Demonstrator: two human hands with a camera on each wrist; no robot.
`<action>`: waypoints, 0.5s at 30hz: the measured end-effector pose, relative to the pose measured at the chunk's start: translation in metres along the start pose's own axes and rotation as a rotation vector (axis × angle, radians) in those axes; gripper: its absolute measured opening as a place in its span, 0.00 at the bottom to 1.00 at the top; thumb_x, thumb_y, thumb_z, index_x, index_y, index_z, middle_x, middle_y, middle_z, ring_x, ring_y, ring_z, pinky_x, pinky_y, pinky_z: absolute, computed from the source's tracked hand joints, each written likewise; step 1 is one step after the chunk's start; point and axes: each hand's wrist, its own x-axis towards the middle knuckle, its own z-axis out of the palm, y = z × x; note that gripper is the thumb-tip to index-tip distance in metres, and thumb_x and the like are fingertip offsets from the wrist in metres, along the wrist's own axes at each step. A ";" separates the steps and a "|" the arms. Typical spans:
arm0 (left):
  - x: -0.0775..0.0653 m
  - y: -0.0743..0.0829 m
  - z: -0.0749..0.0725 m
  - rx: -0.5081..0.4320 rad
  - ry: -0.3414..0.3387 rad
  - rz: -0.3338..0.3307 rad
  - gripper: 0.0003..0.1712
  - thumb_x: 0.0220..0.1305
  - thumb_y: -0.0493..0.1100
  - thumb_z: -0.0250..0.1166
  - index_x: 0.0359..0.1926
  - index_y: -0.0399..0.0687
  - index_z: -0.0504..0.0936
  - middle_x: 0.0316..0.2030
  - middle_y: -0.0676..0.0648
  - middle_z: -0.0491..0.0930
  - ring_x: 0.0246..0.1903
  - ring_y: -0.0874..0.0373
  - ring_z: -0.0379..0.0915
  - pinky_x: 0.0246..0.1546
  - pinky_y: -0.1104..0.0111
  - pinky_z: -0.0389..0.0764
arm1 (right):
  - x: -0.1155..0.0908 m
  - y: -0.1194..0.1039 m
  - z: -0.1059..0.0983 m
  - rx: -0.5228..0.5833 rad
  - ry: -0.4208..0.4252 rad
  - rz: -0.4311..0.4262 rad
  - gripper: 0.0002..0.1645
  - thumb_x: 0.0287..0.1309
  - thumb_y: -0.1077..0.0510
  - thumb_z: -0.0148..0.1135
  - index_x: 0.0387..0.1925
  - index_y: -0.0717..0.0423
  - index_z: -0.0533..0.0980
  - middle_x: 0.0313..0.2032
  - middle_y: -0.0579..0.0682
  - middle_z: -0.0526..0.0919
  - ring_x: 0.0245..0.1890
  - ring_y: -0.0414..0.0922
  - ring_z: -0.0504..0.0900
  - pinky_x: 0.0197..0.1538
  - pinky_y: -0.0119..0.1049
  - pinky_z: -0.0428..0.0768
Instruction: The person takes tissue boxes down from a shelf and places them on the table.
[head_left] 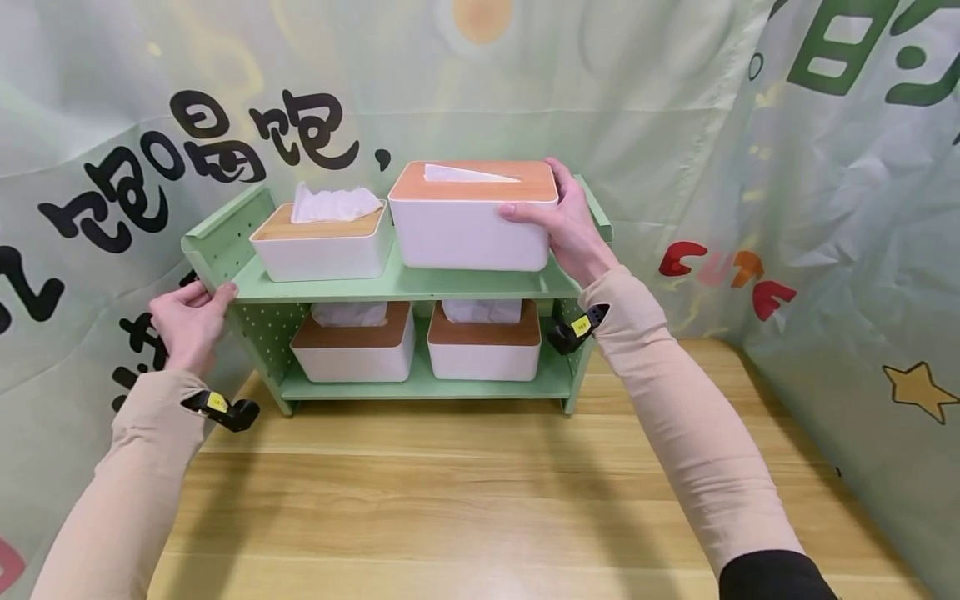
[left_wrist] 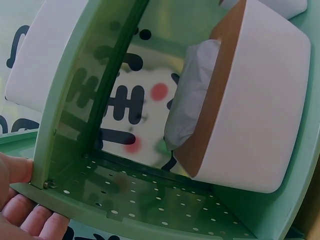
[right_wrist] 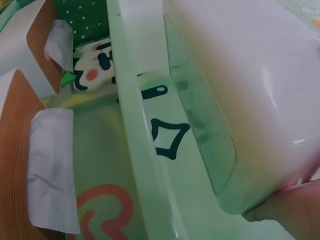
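Note:
My right hand (head_left: 566, 225) holds a white tissue box (head_left: 472, 233) with a wooden lid at the right of the upper tier, thumb on its front. In the right wrist view this box (right_wrist: 255, 100) appears tilted and slightly above the tier. My left hand (head_left: 191, 325) grips the left side of a green two-tier shelf (head_left: 427, 392). The left wrist view shows the thumb and fingers about the shelf's edge (left_wrist: 45, 170). A second tissue box (head_left: 322, 257) sits at the upper left, a tissue sticking out.
On the lower tier stand two more tissue boxes, one left (head_left: 352, 364) and one right (head_left: 483, 362), with tissues poking up. The shelf stands on a wooden table (head_left: 450, 500). A printed cloth (head_left: 637, 83) hangs behind it and along the right.

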 end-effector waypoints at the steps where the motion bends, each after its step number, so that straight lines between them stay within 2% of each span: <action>1: 0.000 0.000 0.000 -0.001 -0.001 0.002 0.30 0.61 0.39 0.71 0.65 0.41 0.76 0.12 0.72 0.77 0.20 0.79 0.76 0.25 0.87 0.79 | -0.001 -0.001 0.000 0.000 -0.004 -0.002 0.46 0.45 0.66 0.73 0.65 0.50 0.62 0.56 0.50 0.72 0.58 0.49 0.75 0.56 0.39 0.80; 9: 0.000 0.000 0.000 -0.021 -0.005 0.002 0.31 0.61 0.37 0.70 0.65 0.39 0.75 0.12 0.71 0.78 0.18 0.79 0.77 0.23 0.87 0.78 | -0.013 -0.010 0.000 -0.002 -0.005 -0.016 0.43 0.44 0.67 0.74 0.62 0.50 0.65 0.55 0.50 0.73 0.58 0.50 0.74 0.58 0.40 0.78; 12: -0.001 0.001 0.000 -0.018 -0.003 0.000 0.31 0.61 0.38 0.70 0.65 0.40 0.75 0.13 0.72 0.78 0.19 0.79 0.77 0.24 0.87 0.78 | -0.018 -0.013 0.000 -0.004 -0.004 -0.015 0.46 0.44 0.67 0.74 0.65 0.50 0.64 0.56 0.50 0.72 0.59 0.49 0.74 0.58 0.40 0.78; 15: -0.001 0.001 0.001 -0.013 0.000 -0.002 0.30 0.61 0.38 0.70 0.65 0.40 0.76 0.13 0.72 0.77 0.19 0.79 0.77 0.24 0.88 0.78 | -0.024 -0.016 0.000 -0.004 -0.003 0.004 0.53 0.45 0.67 0.73 0.72 0.49 0.59 0.61 0.50 0.70 0.62 0.49 0.71 0.62 0.41 0.77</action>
